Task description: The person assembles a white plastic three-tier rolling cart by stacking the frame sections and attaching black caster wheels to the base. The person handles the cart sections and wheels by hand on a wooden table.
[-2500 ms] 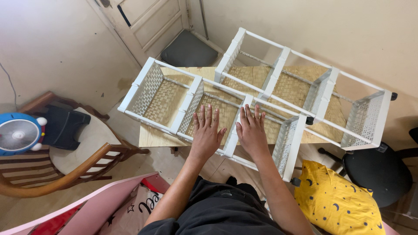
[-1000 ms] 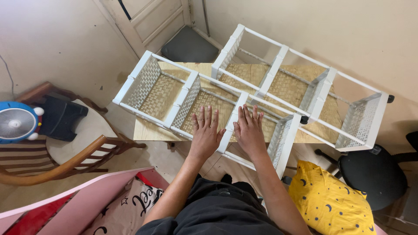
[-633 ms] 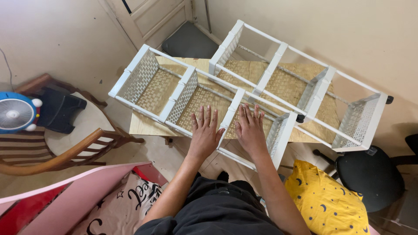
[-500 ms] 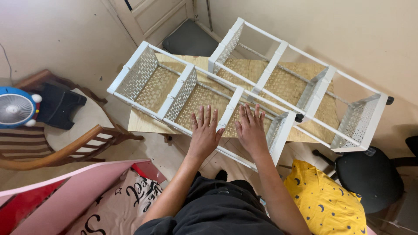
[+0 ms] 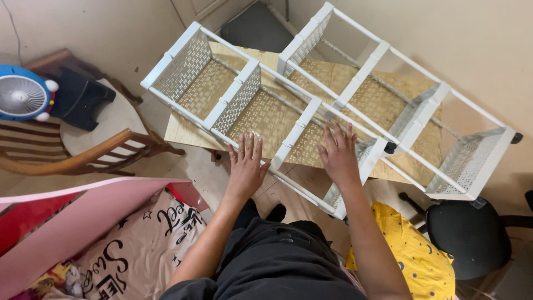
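left hand flat, fingers spread, on near white rack mid-frame | right hand same, pressing it steady | rack lies sideways on woven desk | second rack just behind, upper right

Beyond the right hand, a second white open-frame shelf rack with perforated panels is laid on its side. It is carried by a light wooden tabletop with a woven pattern.

Well left of the left hand, a brown wooden chair is seen. A dark folded garment is laid on its seat, with a round blue and white fan beside it.

Below and left of the left hand, a pink flat panel is set above a beige printed fabric.

Below the right hand, a yellow cushion with dark marks is placed. A black round stool is found to its right.

A dark grey mat is laid far beyond both hands.
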